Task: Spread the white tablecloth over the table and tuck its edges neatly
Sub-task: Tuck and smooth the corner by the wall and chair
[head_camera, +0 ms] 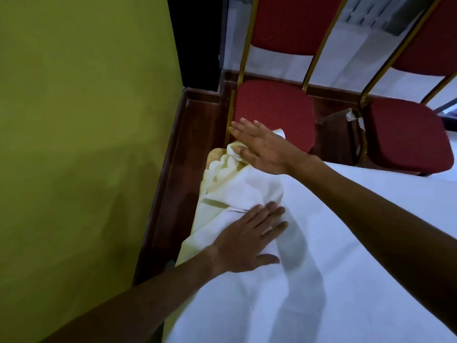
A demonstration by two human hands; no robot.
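Cloth: your white fabric tablecloth [333, 243] covers the counter, bunched at the far left corner
Left hand [247, 241]: grip apart, palm flat on the folds
Right hand [262, 147]: nearer that corner, fingers spread, thumb touching the bunched edge
Relation: loose corner lies just under your right palm, beside the red chair [274, 112]

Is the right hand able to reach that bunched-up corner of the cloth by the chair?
Probably yes. The right hand already lies flat at the bunched corner of the cloth, its thumb touching the folds. Nothing lies between them, and the chair sits beyond the corner, out of the way.
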